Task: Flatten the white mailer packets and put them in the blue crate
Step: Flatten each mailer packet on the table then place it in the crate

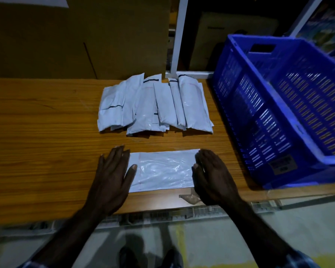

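Pressing flat with straight, spread fingers, the left hand (112, 171) and right hand (211, 173) rest on opposite ends of a white mailer packet (162, 170) lying on the wooden table (37, 142). Behind it sits a heap of packets (153, 107), beside the blue crate (282, 113).

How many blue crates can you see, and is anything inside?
1. The blue crate sits on the right end of the wooden table, beside the pile of white packets. It looks empty inside.
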{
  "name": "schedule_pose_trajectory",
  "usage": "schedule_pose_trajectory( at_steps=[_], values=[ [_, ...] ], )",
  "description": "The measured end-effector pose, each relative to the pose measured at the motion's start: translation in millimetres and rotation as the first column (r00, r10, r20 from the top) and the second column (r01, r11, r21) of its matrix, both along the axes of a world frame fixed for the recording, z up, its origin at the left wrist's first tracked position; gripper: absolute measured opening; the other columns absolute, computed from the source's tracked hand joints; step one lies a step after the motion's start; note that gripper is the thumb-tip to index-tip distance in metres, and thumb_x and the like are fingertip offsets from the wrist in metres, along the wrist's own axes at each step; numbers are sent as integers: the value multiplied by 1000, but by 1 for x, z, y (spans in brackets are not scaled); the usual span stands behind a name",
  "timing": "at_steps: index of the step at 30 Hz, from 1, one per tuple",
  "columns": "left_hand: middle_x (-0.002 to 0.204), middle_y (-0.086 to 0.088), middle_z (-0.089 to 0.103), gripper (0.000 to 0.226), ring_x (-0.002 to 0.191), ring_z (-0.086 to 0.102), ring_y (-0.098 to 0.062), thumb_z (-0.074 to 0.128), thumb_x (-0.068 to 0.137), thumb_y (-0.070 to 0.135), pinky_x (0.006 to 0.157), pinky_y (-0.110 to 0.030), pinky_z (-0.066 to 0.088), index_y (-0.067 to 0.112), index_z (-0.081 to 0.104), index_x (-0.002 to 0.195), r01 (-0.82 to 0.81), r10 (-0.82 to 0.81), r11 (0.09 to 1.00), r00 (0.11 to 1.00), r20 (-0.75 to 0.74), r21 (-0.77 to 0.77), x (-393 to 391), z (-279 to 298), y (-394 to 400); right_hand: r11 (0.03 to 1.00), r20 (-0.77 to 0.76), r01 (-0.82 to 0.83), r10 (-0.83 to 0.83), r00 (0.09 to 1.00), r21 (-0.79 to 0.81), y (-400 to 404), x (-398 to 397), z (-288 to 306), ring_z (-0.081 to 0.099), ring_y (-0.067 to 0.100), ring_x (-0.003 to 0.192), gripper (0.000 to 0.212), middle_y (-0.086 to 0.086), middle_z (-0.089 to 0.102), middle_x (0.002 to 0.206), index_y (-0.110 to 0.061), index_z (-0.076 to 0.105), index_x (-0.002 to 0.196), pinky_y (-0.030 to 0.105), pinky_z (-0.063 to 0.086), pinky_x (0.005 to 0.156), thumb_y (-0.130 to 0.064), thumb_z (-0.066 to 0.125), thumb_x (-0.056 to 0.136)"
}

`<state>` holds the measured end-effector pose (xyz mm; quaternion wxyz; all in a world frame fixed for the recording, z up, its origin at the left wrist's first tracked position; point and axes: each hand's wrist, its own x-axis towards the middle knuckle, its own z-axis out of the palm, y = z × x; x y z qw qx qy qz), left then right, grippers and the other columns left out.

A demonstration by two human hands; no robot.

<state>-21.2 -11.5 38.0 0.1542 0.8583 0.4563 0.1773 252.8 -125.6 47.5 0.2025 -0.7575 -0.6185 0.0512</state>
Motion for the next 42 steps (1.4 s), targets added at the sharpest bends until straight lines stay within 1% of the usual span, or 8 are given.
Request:
schedule_pose_trajectory(
  at_steps=[2, 5, 9, 16, 24, 28, 34, 42],
  values=[
    [136, -7, 57, 49, 131, 42, -26, 41, 98, 44, 107, -43, 34, 11, 62, 128, 64, -69, 993, 997, 44, 98, 7, 11, 8, 996, -36, -37, 40, 999, 78, 7, -9, 10, 55, 25, 106, 36, 8, 67, 104, -8, 66, 108, 33, 43, 90, -29, 40, 94],
    [105, 0, 67, 49, 107, 50, -25, 52, 90, 51, 86, -36, 41, 12, 69, 113, 113, -122, 986, 990, 67, 126, 9, 15, 24, 994, -16, -105, 105, 994, -35, 22, -9, 17, 51, 25, 104, 44, 7, 59, 111, -12, 61, 121, 38, 47, 85, -33, 51, 84],
    [118, -1, 58, 81, 112, 44, -18, 34, 83, 80, 87, -29, 31, 18, 60, 129, 235, -230, 972, 968, -104, 31, 8, 7, 40, 935, -27, -205, 206, 978, -290, 38, -3, 23, 48, 30, 115, 71, 10, 52, 123, -15, 52, 136, 38, 46, 91, -38, 56, 69],
    [110, 6, 53, 113, 112, 45, -19, 23, 57, 101, 86, -29, 31, 24, 56, 133, 286, -307, 949, 936, -171, -136, 14, 22, 60, 921, 90, -255, 292, 952, -296, 56, -1, 31, 45, 31, 109, 76, 12, 51, 117, -13, 54, 135, 35, 42, 83, -32, 77, 66],
    [108, -9, 65, 34, 100, 60, -30, 61, 78, 24, 82, -39, 48, 11, 67, 109, 289, -290, 912, 956, -41, 292, 10, 73, 54, 960, 281, -271, 240, 929, 76, 62, -11, 60, 57, 30, 89, 46, 12, 63, 105, -9, 60, 109, 32, 38, 69, -12, 76, 66],
    [110, -8, 65, 39, 104, 56, -29, 71, 74, 16, 86, -40, 44, 10, 64, 112, 262, -248, 913, 965, -85, 314, -2, 59, 23, 939, 228, -312, 276, 934, 145, 41, -24, 47, 54, 26, 92, 27, 6, 61, 101, -13, 60, 102, 38, 42, 76, -27, 61, 79],
    [125, -6, 63, 44, 117, 55, -24, 57, 79, 26, 104, -28, 36, 8, 67, 118, 275, -275, 959, 961, -3, 67, -20, 6, -9, 970, 123, -244, 245, 962, -20, 11, -48, 16, 54, 28, 96, 25, 5, 60, 102, -15, 58, 91, 41, 42, 80, -33, 59, 73],
    [151, -8, 39, 51, 143, 30, -22, 27, 103, 32, 119, -26, 14, 5, 47, 142, 60, -61, 997, 998, 10, 57, 8, -4, 8, 975, 119, -216, 209, 971, 53, 71, -115, -21, 46, 35, 135, 47, 23, 50, 143, 4, 50, 138, 48, 31, 116, -21, 33, 102]
  ],
)
